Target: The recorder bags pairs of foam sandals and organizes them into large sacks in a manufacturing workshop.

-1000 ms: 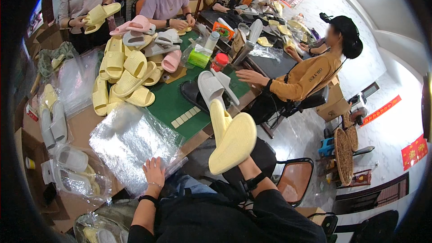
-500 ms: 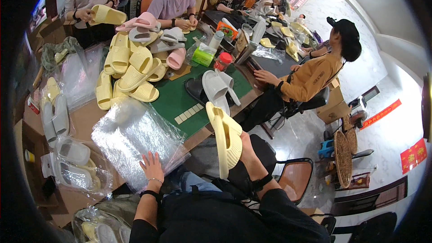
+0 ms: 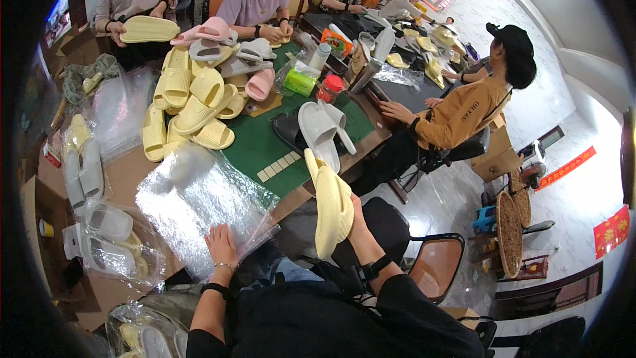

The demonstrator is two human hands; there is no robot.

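1. The right hand (image 3: pixel 358 217) grips a yellow slipper (image 3: pixel 332 209), maybe two, up beside the counter (image 3: pixel 253 151).
2. The left hand (image 3: pixel 220 245) lies flat on shiny plastic (image 3: pixel 199 195), holding nothing.
3. Some slippers (image 3: pixel 109 257) are already bagged; the held one and the big pile (image 3: pixel 199 96) are not.

Bright indoors; glare on clear bags (image 3: pixel 199 207); edges bowed; corners black

The held slipper (image 3: pixel 329 215) is pale yellow — the plastic bags (image 3: pixel 199 202) silvery-clear, the mat (image 3: pixel 255 144) green.
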